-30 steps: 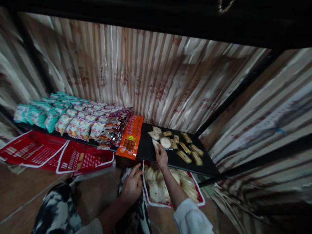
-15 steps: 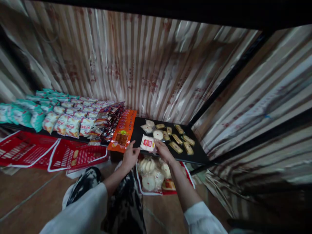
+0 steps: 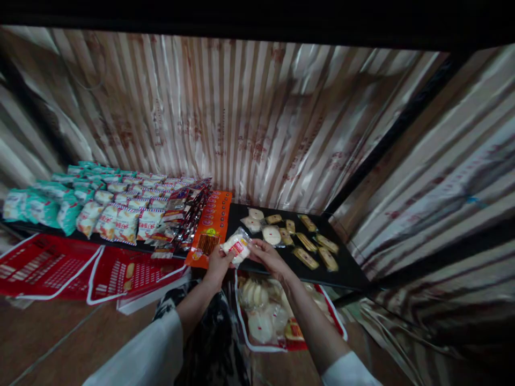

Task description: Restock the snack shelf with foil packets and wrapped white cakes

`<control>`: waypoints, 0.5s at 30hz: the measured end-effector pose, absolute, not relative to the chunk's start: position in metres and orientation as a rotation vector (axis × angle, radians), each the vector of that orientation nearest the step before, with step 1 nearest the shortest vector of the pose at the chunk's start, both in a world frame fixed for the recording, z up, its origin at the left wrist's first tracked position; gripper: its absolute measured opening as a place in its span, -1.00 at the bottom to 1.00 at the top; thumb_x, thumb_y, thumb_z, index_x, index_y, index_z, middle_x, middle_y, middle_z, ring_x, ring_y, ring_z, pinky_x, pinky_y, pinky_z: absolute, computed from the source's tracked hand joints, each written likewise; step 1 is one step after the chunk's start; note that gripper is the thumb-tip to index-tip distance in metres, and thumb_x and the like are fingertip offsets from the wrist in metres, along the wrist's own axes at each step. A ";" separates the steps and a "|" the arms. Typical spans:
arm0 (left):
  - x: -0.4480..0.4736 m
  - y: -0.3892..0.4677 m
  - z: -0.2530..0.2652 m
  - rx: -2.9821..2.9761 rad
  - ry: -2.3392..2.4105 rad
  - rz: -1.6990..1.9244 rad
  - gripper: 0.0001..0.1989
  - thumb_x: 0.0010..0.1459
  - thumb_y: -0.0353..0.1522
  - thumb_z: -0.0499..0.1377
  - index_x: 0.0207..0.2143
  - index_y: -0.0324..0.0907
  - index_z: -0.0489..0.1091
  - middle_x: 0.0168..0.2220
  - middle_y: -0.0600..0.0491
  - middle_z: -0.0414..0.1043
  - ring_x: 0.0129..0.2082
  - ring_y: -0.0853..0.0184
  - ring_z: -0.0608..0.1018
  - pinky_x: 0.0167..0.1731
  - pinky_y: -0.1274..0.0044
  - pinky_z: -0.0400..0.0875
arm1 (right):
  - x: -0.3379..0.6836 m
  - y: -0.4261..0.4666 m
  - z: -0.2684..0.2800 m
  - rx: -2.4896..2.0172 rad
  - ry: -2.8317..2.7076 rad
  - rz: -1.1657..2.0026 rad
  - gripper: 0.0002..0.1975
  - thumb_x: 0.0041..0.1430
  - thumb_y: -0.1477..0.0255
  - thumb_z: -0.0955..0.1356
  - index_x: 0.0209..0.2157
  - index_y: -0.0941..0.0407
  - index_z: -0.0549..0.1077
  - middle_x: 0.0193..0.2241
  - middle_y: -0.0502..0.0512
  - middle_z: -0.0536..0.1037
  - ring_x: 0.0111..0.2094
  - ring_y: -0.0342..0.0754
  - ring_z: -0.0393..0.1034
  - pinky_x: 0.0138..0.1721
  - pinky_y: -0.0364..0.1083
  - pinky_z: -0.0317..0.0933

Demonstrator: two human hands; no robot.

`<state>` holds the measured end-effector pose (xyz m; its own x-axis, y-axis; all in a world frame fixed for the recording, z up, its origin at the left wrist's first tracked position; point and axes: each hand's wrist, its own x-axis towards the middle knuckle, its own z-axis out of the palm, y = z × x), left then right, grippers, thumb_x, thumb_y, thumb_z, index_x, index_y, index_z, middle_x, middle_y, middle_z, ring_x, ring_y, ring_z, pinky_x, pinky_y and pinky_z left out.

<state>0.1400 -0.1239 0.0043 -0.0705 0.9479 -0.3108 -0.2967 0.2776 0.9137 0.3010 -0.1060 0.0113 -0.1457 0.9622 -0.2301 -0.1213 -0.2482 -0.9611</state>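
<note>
A clear-wrapped white bun or cake with a red label (image 3: 238,244) is held just above the front edge of the black shelf (image 3: 341,274). My left hand (image 3: 218,268) is closed on its lower left side, thumb on top. At its right edge, my right hand (image 3: 270,258) pinches the wrapper. Behind them lie round white wrapped buns (image 3: 272,235) and several oblong wrapped pastries (image 3: 306,258). An orange packet of brown sticks (image 3: 208,244) lies flat beside my left hand.
Teal packets (image 3: 44,209), white packets (image 3: 126,222) and dark red shiny packets (image 3: 193,209) fill the shelf's left part. Below stand red baskets (image 3: 52,256), and a red basket with white rim (image 3: 244,335) holding wrapped buns. A striped curtain (image 3: 257,123) hangs behind; a black post (image 3: 394,128) slopes at right.
The labelled bun has been lifted off the shelf and tilted. My left hand, beside it before, now grips it. The view has shifted, so the shelf appears lower.
</note>
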 end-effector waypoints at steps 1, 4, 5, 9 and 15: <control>0.140 -0.118 0.004 0.693 1.220 1.201 -0.83 -0.01 -0.50 0.25 -0.33 -0.25 0.32 -0.42 0.07 0.49 -0.51 0.43 0.51 -0.63 0.67 0.36 | 0.297 -0.103 0.007 -1.218 -1.028 1.542 -0.59 -0.20 0.20 0.51 -0.29 0.09 0.47 -0.30 0.01 0.57 -0.27 -0.09 0.46 -0.14 -0.08 0.32; 0.144 -0.100 0.001 0.662 1.231 1.225 -0.84 0.00 -0.51 0.25 -0.34 -0.26 0.32 -0.42 0.07 0.48 -0.53 0.44 0.51 -0.62 0.67 0.37 | 0.284 -0.091 -0.006 -1.221 -0.910 1.522 -0.56 -0.21 0.26 0.52 -0.23 0.06 0.43 -0.29 0.01 0.57 -0.25 -0.08 0.47 -0.18 -0.08 0.35; 0.146 -0.093 0.000 0.660 1.230 1.230 -0.84 0.00 -0.52 0.24 -0.33 -0.26 0.32 -0.41 0.06 0.48 -0.52 0.44 0.51 -0.62 0.67 0.38 | 0.281 -0.086 -0.009 -1.214 -0.877 1.512 -0.54 -0.20 0.27 0.51 -0.20 0.05 0.41 -0.30 -0.01 0.58 -0.26 -0.07 0.48 -0.21 -0.08 0.36; 0.151 -0.069 -0.005 0.637 1.219 1.233 -0.83 0.01 -0.53 0.24 -0.33 -0.26 0.32 -0.37 0.02 0.48 -0.48 0.41 0.53 -0.57 0.65 0.42 | 0.272 -0.063 -0.017 -1.195 -0.792 1.454 -0.45 -0.17 0.30 0.49 -0.09 0.01 0.33 -0.30 -0.02 0.58 -0.29 -0.08 0.49 -0.28 -0.10 0.38; 0.156 -0.033 -0.012 0.690 1.272 1.194 -0.65 0.06 -0.50 0.18 -0.06 -0.26 0.28 -0.25 -0.08 0.48 -0.36 0.35 0.56 -0.51 0.62 0.46 | 0.275 -0.014 -0.024 -1.283 -0.766 1.307 -0.41 -0.19 0.34 0.49 -0.08 0.02 0.26 -0.32 -0.01 0.58 -0.34 -0.06 0.50 -0.34 -0.11 0.38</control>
